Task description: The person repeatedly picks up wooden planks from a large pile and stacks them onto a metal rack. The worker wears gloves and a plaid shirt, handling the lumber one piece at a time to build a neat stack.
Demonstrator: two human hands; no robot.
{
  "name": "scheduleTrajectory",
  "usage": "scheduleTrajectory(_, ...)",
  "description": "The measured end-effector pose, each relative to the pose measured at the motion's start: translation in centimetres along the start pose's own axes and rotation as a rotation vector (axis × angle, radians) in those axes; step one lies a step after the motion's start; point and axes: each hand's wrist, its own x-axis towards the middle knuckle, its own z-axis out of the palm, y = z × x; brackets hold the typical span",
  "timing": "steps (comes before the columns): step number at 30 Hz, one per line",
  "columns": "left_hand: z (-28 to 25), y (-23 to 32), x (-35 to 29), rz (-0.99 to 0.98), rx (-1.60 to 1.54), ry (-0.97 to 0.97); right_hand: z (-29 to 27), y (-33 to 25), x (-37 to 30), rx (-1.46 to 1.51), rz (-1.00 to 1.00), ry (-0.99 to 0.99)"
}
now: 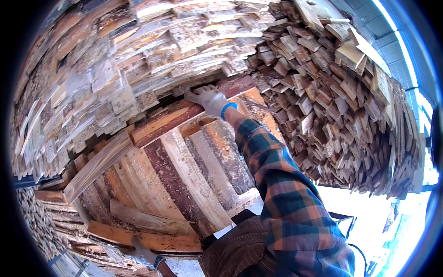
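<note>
My right hand [208, 99], in a pale glove with a blue cuff, reaches far forward. Its fingers curl over the long reddish-brown board [166, 123] lying crosswise along the far side of a layer of planks. At the lower left, my gloved left hand [142, 255] grips the near edge of an orange-brown board [143, 236], thumb on top; its other fingers are mostly hidden. Between the hands, several rough planks [159, 184] in grey, tan and dark red lie side by side, dusted with wood bits. A loose greyish plank [147, 218] rests across them beside the orange-brown board.
A tall stack of rough boards [138, 60] rises just beyond the planks. To the right stands a pile of short boards [332, 101], ends outward. More stacked wood [41, 221] is at the lower left. A dark metal frame [344, 217] stands right of my body.
</note>
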Motion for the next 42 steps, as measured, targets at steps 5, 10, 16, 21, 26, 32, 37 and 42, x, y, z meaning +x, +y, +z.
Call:
scheduleTrajectory(5, 0.7, 2.0, -1.0, -0.095, -0.012, -0.014, 1.5, -1.0, -3.8, 0.033, 0.136, -0.001)
scheduleTrajectory(10, -1.3, 0.8, -0.3, 0.004, 0.210, -0.027, 0.8, -1.6, -3.9, 0.050, 0.047, -0.014)
scheduleTrajectory(16, -0.5, -1.7, 0.6, 0.298, 0.479, 0.093, -0.1, -2.5, -4.3, -0.108, 0.112, -0.208)
scheduleTrajectory(21, -0.9, -3.7, -0.6, 0.110, 0.772, 0.207, -4.3, -10.3, 3.4, -0.065, -0.105, -0.368)
scheduleTrajectory(26, -1.1, 6.6, -2.2, -0.033, 0.376, 0.058, -1.3, -24.8, 10.6, -0.282, -0.232, -0.386)
scheduleTrajectory(32, -1.4, 3.0, -1.6, -0.027, 0.417, 0.077, 1.0, -26.0, 11.9, -0.148, -0.119, -0.249)
scheduleTrajectory(37, 0.9, -6.7, -1.0, -0.116, 0.632, 0.043, 1.5, -27.1, 13.4, -0.228, -0.023, -0.286)
scheduleTrajectory(42, -0.7, -6.7, -1.2, 0.065, -0.179, 0.050, 0.8, -28.2, 11.8, -0.308, -0.028, -0.459)
